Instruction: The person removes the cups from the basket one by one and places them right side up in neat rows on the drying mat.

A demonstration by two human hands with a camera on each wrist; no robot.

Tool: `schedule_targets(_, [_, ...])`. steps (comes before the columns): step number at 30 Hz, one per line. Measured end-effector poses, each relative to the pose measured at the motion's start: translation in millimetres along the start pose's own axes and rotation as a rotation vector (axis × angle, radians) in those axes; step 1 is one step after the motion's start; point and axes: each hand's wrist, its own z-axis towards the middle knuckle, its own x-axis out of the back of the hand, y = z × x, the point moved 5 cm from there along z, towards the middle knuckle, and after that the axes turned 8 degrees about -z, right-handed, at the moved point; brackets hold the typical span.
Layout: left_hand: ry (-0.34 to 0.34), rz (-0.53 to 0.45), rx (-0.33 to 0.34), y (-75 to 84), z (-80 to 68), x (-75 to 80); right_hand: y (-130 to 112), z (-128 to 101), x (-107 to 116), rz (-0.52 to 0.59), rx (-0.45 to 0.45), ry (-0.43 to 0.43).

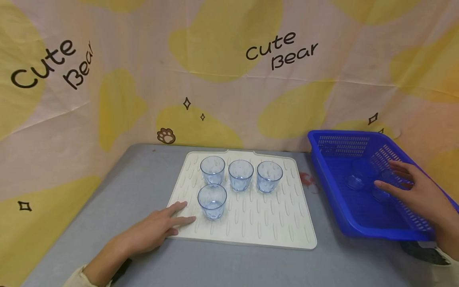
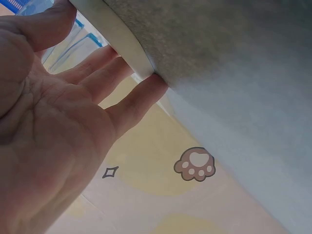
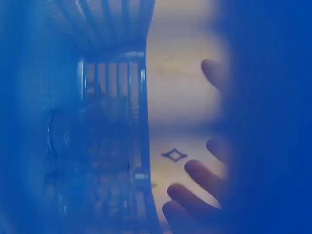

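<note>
Even, soft light; right wrist view blurred, blue-tinted.

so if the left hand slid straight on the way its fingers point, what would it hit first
Probably the front glass. The left hand lies flat with fingertips on the mat edge, pointing right and slightly away, and that glass stands just beyond them. Depth is hard to judge, so it might only brush it.

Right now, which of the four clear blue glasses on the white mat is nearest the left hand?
The front glass, alone in the near row, beside the left hand.
</note>
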Motion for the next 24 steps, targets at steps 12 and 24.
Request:
schedule_targets(12, [0.004, -0.002, 0.004, 2.0, -0.7, 0.2, 32.7, 3.7, 9.9, -0.2, -0.028, 0.0])
schedule_targets(24, [0.007, 0.001, 0.008, 2.8, 0.7, 0.8, 45.5, 5.3, 1.0, -0.198, -0.067, -0.04])
